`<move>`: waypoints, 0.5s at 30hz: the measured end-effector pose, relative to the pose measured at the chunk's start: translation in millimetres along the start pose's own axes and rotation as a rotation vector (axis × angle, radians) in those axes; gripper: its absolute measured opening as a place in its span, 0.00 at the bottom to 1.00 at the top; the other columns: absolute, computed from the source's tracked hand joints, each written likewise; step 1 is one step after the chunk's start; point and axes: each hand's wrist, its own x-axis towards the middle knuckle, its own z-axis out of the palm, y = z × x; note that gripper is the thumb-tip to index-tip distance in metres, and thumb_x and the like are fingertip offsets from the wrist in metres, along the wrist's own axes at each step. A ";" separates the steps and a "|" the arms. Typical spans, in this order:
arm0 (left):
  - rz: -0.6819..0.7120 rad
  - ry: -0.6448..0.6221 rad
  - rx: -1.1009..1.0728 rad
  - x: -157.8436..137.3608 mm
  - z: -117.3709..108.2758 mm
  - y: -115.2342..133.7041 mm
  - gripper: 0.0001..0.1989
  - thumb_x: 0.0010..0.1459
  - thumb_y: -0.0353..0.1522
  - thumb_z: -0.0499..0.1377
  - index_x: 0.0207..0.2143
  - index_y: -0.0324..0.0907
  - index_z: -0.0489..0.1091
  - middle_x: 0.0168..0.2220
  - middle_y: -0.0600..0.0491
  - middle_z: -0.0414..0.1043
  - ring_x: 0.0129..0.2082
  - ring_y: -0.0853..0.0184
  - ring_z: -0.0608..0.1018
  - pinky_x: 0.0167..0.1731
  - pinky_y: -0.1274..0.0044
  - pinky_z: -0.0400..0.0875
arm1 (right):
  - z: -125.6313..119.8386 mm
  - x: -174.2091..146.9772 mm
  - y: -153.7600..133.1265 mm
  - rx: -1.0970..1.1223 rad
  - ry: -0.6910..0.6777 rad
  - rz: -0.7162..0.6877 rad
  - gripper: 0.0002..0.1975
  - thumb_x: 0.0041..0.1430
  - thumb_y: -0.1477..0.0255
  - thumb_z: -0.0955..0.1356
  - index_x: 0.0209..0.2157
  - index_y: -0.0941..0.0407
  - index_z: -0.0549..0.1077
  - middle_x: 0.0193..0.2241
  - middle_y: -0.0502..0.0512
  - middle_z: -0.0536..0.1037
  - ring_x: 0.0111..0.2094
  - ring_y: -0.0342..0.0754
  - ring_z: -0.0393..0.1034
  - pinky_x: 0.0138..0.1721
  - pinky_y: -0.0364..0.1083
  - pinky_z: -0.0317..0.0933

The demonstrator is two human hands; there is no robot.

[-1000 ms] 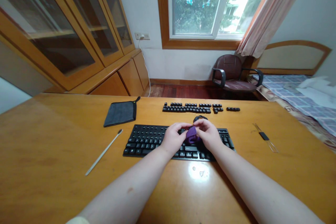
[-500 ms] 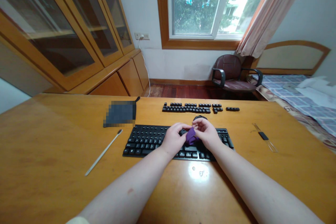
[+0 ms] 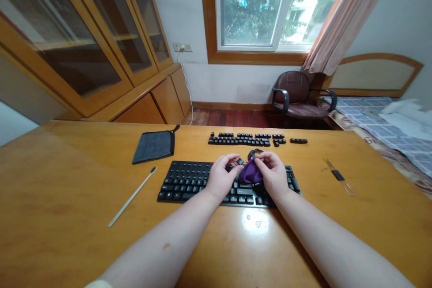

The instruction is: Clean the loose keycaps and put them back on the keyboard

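Your left hand [image 3: 221, 176] is nearly closed, holding a small black key [image 3: 240, 161] at its fingertips; your right hand [image 3: 275, 176] pinches a purple cloth [image 3: 251, 173]. Both things are above the keyboard's [image 3: 189, 179] right half. Loose keys [image 3: 239, 140] lie on the worktop's [image 3: 81, 166] far side.

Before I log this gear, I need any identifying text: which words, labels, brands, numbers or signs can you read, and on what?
None reads clearly.
Keyboard: key markings too small to read.
Loose keycaps: too small to read.
Keycap in left hand: nothing legible.
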 end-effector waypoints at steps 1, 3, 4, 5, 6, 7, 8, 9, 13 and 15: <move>0.013 0.001 0.010 0.3 -0.7 1.3 0.15 0.48 0.31 0.62 0.41 0.42 0.71 0.35 0.52 0.72 0.34 0.68 0.74 0.40 0.73 0.69 | -0.5 -0.8 -0.8 0.000 0.004 -0.010 0.09 0.49 0.66 0.69 0.29 0.55 0.66 0.27 0.52 0.71 0.31 0.47 0.69 0.35 0.47 0.65; 0.041 -0.012 0.034 0.9 -2.3 4.3 0.14 0.49 0.31 0.61 0.41 0.43 0.72 0.35 0.52 0.72 0.34 0.69 0.74 0.40 0.74 0.69 | -0.8 -1.4 -0.9 0.045 -0.011 -0.016 0.08 0.49 0.68 0.68 0.28 0.54 0.65 0.28 0.53 0.71 0.33 0.48 0.70 0.37 0.48 0.66; 0.051 -0.022 0.043 1.1 -3.1 5.5 0.13 0.49 0.31 0.61 0.40 0.43 0.72 0.34 0.52 0.72 0.33 0.69 0.73 0.40 0.74 0.69 | -0.7 -1.2 -0.3 0.080 -0.026 -0.015 0.07 0.50 0.69 0.68 0.28 0.54 0.64 0.29 0.52 0.71 0.32 0.47 0.70 0.37 0.49 0.66; 0.056 -0.025 0.047 1.2 -3.5 6.2 0.12 0.49 0.32 0.61 0.38 0.43 0.72 0.33 0.53 0.71 0.33 0.69 0.73 0.39 0.74 0.69 | -0.5 -0.7 0.6 0.109 -0.047 -0.011 0.07 0.50 0.70 0.67 0.27 0.54 0.63 0.29 0.51 0.70 0.31 0.47 0.70 0.35 0.48 0.66; 0.056 -0.021 0.043 1.3 -3.7 6.3 0.11 0.48 0.32 0.62 0.37 0.43 0.72 0.32 0.53 0.71 0.33 0.69 0.73 0.39 0.74 0.69 | -0.4 -0.2 1.4 0.123 -0.071 -0.008 0.06 0.50 0.71 0.66 0.27 0.53 0.62 0.29 0.50 0.68 0.28 0.45 0.70 0.33 0.48 0.66; 0.052 -0.014 0.032 1.2 -3.4 5.7 0.11 0.48 0.32 0.62 0.37 0.43 0.72 0.32 0.53 0.71 0.33 0.68 0.73 0.38 0.74 0.69 | -0.3 0.4 2.2 0.122 -0.095 -0.013 0.07 0.49 0.72 0.66 0.26 0.53 0.61 0.28 0.50 0.67 0.26 0.44 0.68 0.30 0.47 0.66; 0.045 -0.008 0.017 1.1 -2.8 4.6 0.11 0.47 0.32 0.63 0.36 0.42 0.72 0.32 0.53 0.70 0.33 0.68 0.73 0.38 0.75 0.70 | -0.5 0.9 2.8 0.102 -0.118 -0.030 0.06 0.48 0.73 0.65 0.25 0.53 0.60 0.28 0.49 0.67 0.25 0.43 0.67 0.28 0.46 0.65; 0.035 -0.004 0.000 0.8 -2.0 3.0 0.11 0.47 0.32 0.63 0.36 0.42 0.72 0.31 0.53 0.70 0.33 0.68 0.73 0.37 0.75 0.70 | -0.8 1.2 3.2 0.067 -0.139 -0.062 0.06 0.48 0.74 0.65 0.24 0.54 0.60 0.29 0.50 0.67 0.25 0.43 0.67 0.28 0.46 0.65; -0.020 -0.018 -0.062 -0.5 1.7 -3.9 0.12 0.46 0.33 0.64 0.36 0.41 0.72 0.29 0.54 0.69 0.31 0.69 0.73 0.37 0.75 0.71 | -3.0 0.1 2.7 -0.090 -0.252 -0.202 0.02 0.51 0.74 0.63 0.27 0.54 0.66 0.32 0.54 0.71 0.37 0.48 0.68 0.39 0.49 0.63; -0.044 -0.035 -0.085 -1.0 2.7 -5.6 0.13 0.46 0.33 0.64 0.37 0.41 0.72 0.29 0.53 0.70 0.31 0.69 0.74 0.37 0.75 0.71 | -3.1 -1.4 2.2 -0.148 -0.300 -0.191 0.03 0.53 0.73 0.64 0.31 0.54 0.69 0.32 0.54 0.73 0.37 0.48 0.68 0.40 0.48 0.63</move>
